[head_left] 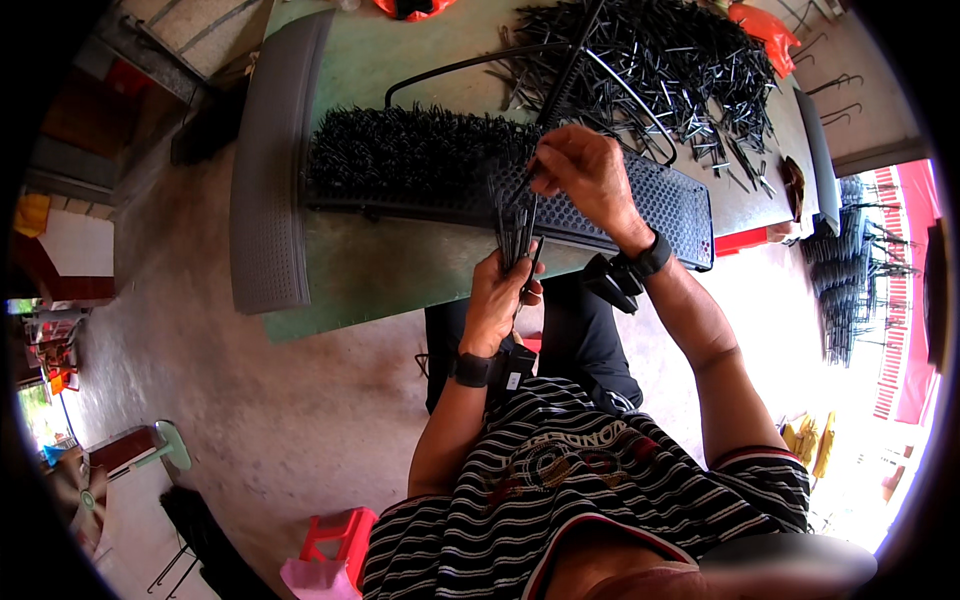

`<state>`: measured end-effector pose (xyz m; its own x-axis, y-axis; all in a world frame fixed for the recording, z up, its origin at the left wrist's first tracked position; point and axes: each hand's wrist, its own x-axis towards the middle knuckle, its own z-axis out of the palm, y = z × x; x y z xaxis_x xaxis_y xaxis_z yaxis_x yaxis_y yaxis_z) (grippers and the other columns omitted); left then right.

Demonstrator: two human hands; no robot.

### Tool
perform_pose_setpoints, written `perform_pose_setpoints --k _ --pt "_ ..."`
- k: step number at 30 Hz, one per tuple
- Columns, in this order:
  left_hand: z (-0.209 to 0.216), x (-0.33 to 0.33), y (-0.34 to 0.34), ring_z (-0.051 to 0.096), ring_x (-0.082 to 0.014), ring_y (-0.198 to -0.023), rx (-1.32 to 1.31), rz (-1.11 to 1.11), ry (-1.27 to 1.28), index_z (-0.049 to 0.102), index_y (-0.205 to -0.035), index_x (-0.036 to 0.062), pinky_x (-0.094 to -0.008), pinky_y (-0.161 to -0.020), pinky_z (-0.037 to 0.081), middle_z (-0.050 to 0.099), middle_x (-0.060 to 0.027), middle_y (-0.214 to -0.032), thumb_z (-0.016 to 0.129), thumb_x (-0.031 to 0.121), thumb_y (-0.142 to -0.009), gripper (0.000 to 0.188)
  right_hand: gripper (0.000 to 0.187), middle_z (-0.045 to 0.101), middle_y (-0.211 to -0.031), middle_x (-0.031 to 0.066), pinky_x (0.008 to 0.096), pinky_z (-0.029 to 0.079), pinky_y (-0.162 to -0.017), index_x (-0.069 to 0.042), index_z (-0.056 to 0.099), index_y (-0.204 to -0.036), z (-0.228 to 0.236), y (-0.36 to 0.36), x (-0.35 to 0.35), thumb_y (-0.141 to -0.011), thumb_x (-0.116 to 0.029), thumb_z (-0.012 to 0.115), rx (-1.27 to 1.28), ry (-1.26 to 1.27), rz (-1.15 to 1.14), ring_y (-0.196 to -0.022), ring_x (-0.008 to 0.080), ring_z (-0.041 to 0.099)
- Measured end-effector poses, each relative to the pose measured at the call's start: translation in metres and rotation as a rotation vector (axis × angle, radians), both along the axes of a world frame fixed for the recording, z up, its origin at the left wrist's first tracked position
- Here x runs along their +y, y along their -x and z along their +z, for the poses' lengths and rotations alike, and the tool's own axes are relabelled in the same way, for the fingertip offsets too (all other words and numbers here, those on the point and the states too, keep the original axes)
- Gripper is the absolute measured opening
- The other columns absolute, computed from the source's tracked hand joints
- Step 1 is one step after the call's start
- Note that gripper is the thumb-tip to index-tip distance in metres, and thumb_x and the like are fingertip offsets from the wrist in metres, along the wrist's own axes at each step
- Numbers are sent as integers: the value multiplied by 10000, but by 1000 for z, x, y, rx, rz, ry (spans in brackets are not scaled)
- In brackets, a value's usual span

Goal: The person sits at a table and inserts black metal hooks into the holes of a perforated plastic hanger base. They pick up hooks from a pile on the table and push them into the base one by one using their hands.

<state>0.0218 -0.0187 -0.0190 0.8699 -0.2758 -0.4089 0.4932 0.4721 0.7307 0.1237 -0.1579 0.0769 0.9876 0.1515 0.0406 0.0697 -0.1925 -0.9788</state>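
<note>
My left hand (493, 308) is closed round a bundle of thin black sticks (515, 235), which points up and away from me. Just beyond it, my right hand (590, 180) pinches what looks like one thin black stick between thumb and fingers. Its fingertips are over a long dark panel full of holes (665, 205). Black upright pieces (410, 155) stand densely across the panel's left and middle, like bristles. Toward the right end the holes are bare. Where the pinched stick ends is hard to make out.
A heap of loose black sticks (660, 70) covers the far right of the green table (350, 300). A thin black metal frame (470, 62) rises behind the panel. Another grey perforated panel (275, 170) rests at the table's left edge. A red stool (340, 545) stands at lower left.
</note>
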Motion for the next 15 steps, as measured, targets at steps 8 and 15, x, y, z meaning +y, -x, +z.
perform_pose_setpoints --k 8,15 --pt "8 1 -3 581 -123 -616 62 -23 11 580 -1116 52 -238 -509 463 617 -58 -835 565 167 -899 246 156 649 -744 133 263 511 -545 -10 496 -976 -24 -3 14 -844 -19 579 -448 248 -180 -675 192 680" --pt "14 2 -4 571 -122 -605 119 -30 20 580 -1113 57 -233 -504 448 614 -56 -831 573 172 -897 245 151 633 -715 142 301 504 -522 -17 490 -968 -28 -9 21 -848 -33 581 -487 271 -126 -652 223 672"
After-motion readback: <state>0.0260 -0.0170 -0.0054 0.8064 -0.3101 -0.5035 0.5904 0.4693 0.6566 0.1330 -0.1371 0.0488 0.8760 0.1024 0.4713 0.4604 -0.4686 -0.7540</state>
